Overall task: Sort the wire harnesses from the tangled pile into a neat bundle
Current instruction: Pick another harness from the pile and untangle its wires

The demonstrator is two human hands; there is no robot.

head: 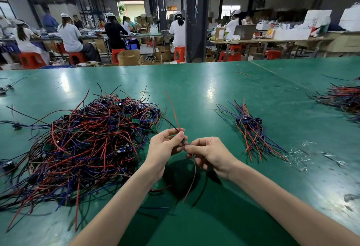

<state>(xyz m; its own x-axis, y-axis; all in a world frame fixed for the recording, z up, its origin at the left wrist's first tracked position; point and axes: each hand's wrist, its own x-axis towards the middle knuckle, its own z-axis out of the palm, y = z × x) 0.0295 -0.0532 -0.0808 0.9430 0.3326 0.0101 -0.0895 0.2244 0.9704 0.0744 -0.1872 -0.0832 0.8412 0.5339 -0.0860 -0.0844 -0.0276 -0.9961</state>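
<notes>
Early stage: large tangled pile (87, 144) at centre left of the tabletop (214, 90) mostly unsorted, small neat bundle (251, 129) at centre right; left hand (165, 148) and right hand (210, 154) each pinch one harness (174, 109) at frame centre, not yet bundled

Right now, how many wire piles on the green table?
3: tangled pile beside the left hand, neat bundle past the right hand, third heap cut off at the far right edge. More may lie out of frame.
</notes>
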